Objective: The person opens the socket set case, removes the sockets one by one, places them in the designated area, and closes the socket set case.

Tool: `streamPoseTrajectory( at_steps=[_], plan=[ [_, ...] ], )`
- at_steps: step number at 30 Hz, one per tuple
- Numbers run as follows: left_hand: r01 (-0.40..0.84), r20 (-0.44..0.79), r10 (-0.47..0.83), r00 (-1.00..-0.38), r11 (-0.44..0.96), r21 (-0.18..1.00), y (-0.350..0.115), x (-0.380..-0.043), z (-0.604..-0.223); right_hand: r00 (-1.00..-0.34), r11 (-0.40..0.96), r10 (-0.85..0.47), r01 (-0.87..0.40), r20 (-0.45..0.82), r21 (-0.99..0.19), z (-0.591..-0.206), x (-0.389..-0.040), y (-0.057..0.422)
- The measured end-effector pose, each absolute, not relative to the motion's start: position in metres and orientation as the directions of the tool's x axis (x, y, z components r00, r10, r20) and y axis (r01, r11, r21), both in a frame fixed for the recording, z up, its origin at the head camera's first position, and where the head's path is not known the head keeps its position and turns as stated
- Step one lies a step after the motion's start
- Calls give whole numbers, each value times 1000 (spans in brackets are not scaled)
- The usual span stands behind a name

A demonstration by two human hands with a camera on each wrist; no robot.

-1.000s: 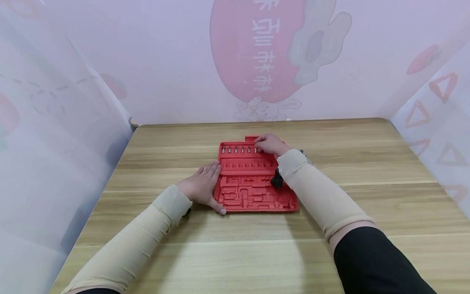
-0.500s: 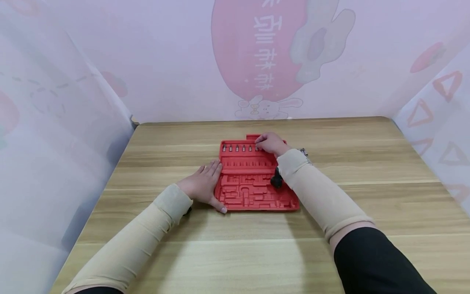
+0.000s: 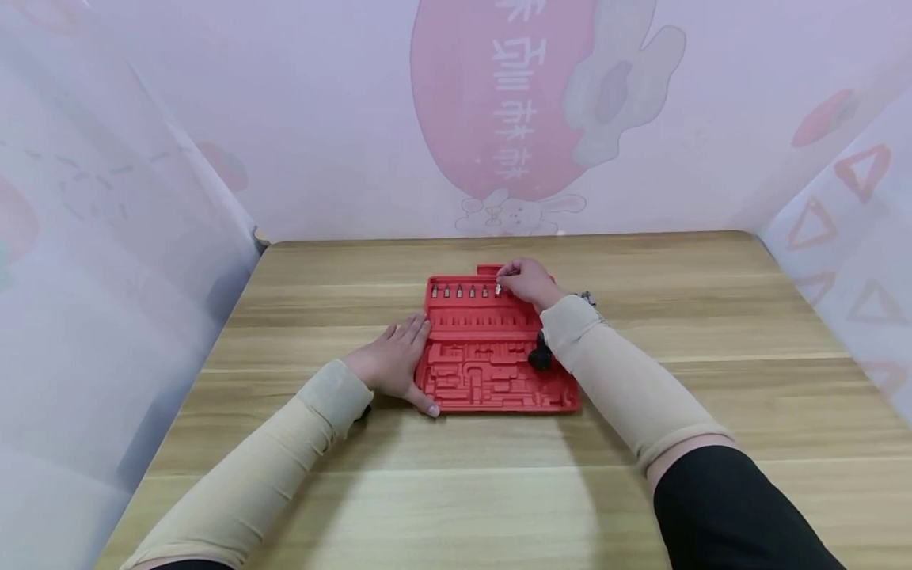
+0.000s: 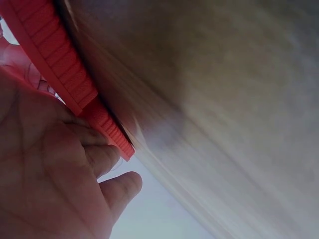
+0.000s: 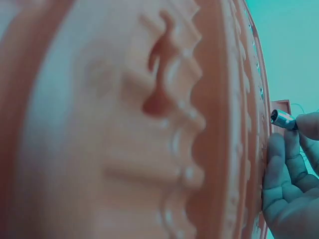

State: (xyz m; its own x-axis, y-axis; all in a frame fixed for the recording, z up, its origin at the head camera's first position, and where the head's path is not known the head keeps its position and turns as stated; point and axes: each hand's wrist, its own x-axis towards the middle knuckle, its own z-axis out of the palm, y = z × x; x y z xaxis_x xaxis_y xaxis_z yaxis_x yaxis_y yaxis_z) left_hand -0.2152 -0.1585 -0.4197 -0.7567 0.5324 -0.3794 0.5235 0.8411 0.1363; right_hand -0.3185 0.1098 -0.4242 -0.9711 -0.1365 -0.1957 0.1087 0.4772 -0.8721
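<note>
An open red toolbox case point(image 3: 523, 396) lies on the table, its moulded slots facing up. Several small silver bit sockets point(image 3: 459, 291) stand in a row along its far half. My right hand point(image 3: 529, 283) is over the right end of that row. Thumb and fingers pinch one bit socket point(image 5: 283, 119), whose open end faces the case in the right wrist view. My left hand point(image 3: 394, 358) lies along the case's left side, fingers straight, thumb at the near left corner. In the left wrist view, its fingers point(image 4: 102, 159) press near the ribbed red edge point(image 4: 60, 62).
The wooden table point(image 3: 456, 491) extends around the case on every side. Printed white sheets point(image 3: 342, 127) enclose it at the back, left and right. A black wrist camera point(image 3: 540, 355) under my right sleeve hangs over the case's lower half.
My right hand has shifted slightly right, and the bit socket at its fingertips shows more plainly, a little off the row. My left hand stays in place on the case.
</note>
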Motion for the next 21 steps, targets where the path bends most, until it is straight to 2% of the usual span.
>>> streamPoseTrajectory(
  at_steps=[6,13,21],
  plan=[
    [518,-376,531,-759,843,144,-159,-215,-420,-969,485,-179,63,-169,-873,-421,-319,122],
    [512,-384,527,-758,846,150,-159,-216,-419,-967,460,-170,92,-189,-883,-414,-321,146],
    [513,-388,531,-753,844,158,-158,-217,-420,-965,505,-176,79,-193,-859,-412,-322,175]
  ],
)
